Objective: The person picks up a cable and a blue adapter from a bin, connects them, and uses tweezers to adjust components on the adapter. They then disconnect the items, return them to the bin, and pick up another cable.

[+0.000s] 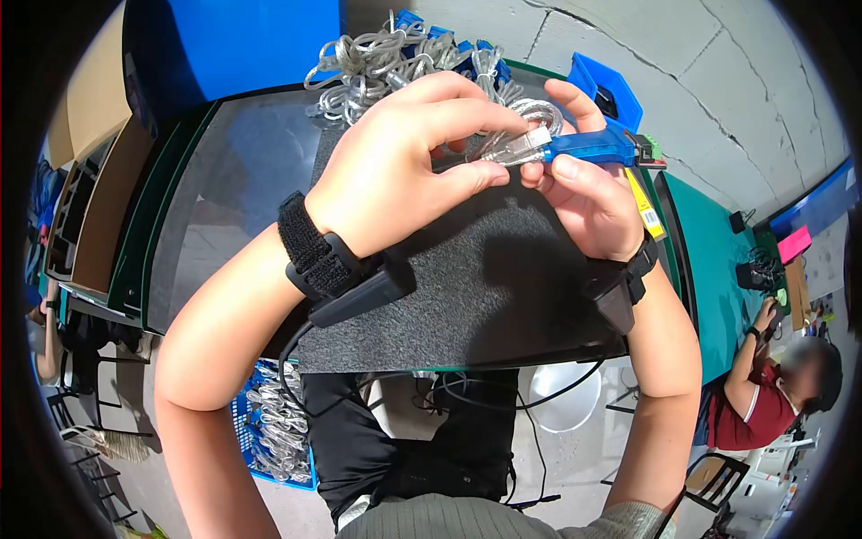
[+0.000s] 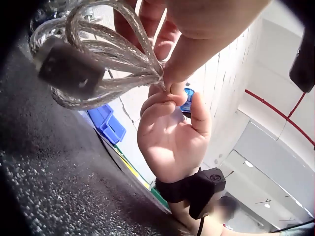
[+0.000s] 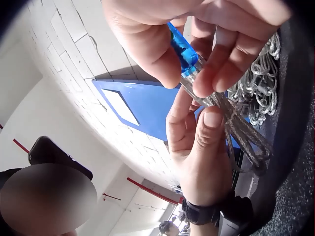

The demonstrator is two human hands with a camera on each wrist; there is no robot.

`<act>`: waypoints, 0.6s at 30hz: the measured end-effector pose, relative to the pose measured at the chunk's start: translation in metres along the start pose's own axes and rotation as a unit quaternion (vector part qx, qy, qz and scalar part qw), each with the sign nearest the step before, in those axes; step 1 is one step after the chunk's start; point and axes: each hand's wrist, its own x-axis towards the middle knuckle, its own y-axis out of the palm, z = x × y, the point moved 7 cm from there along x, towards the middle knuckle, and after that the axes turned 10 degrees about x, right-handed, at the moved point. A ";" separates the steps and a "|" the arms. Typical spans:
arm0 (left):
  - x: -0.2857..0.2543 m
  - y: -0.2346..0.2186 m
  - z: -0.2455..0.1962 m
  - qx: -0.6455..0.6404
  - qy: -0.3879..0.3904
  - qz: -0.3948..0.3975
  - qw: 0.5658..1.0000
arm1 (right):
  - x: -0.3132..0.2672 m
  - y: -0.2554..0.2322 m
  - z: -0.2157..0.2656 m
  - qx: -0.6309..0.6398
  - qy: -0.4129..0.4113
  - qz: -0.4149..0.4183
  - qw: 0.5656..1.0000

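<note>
A coiled, clear-jacketed cable (image 1: 542, 111) is held up between both hands over the dark mat. Fingers and thumb of my left hand (image 1: 404, 166) pinch the bundle, its loops hanging beside them in the left wrist view (image 2: 113, 54). My right hand (image 1: 597, 202) grips the blue connector (image 1: 588, 145) at the cable's end, thumb on its near side; a green terminal piece (image 1: 653, 151) sticks out at the right. A plug (image 1: 539, 137) lies along the bundle near the left fingertips. In the right wrist view, the blue connector (image 3: 184, 51) sits between the right fingers, partly hidden.
Behind the hands lies a pile of similar coiled cables (image 1: 377, 67). A blue bin (image 1: 611, 90) stands at the back right, and a yellow item (image 1: 645, 207) by the right wrist. Below the table edge are a blue basket of cables (image 1: 314, 476) and a white bucket (image 1: 566, 395).
</note>
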 end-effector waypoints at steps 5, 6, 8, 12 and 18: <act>-0.001 -0.002 -0.007 0.066 0.012 -0.002 0.998 | -0.003 0.005 -0.005 -0.036 0.022 -0.003 0.999; -0.001 -0.001 -0.006 0.053 -0.002 0.022 0.998 | -0.003 0.004 -0.005 -0.035 0.022 -0.005 0.999; -0.002 0.002 -0.002 0.042 -0.015 0.046 0.998 | -0.002 0.004 -0.005 -0.048 0.016 0.002 0.999; -0.007 0.014 0.018 -0.165 -0.100 0.042 0.980 | -0.003 0.003 0.000 -0.042 0.023 0.012 0.999; -0.012 0.030 0.032 -0.333 -0.241 0.085 0.908 | -0.004 -0.004 -0.001 -0.106 0.040 -0.033 0.993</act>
